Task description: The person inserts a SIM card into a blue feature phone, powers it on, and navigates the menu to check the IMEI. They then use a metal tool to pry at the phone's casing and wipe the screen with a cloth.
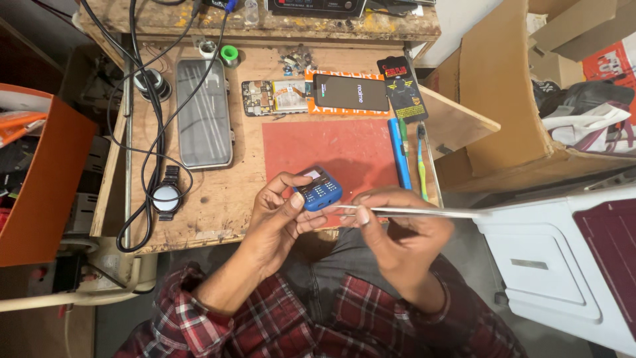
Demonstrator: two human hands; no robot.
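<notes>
From the head camera, a grey oblong case (205, 113) lay shut on the wooden bench (218, 199), contents unseen. A black packet (403, 87) with yellow and red print rested at the red mat's (331, 149) far right corner. The left hand (281, 212) gripped a small blue keypad phone (317, 188), keys up, over the mat's near edge. The right hand (397, 229) pinched slim metal tweezers (411, 211), tips just beside the phone.

Small blue plastic keypad phone (318, 188): held above the near edge of a red work mat, keypad facing up, tilted with its lower end toward the person. Its dark keys and a small screen are visible. Long thin silver metal tweezers (411, 211): lying nearly horizontal, tip just beside the phone's lower right corner.
</notes>
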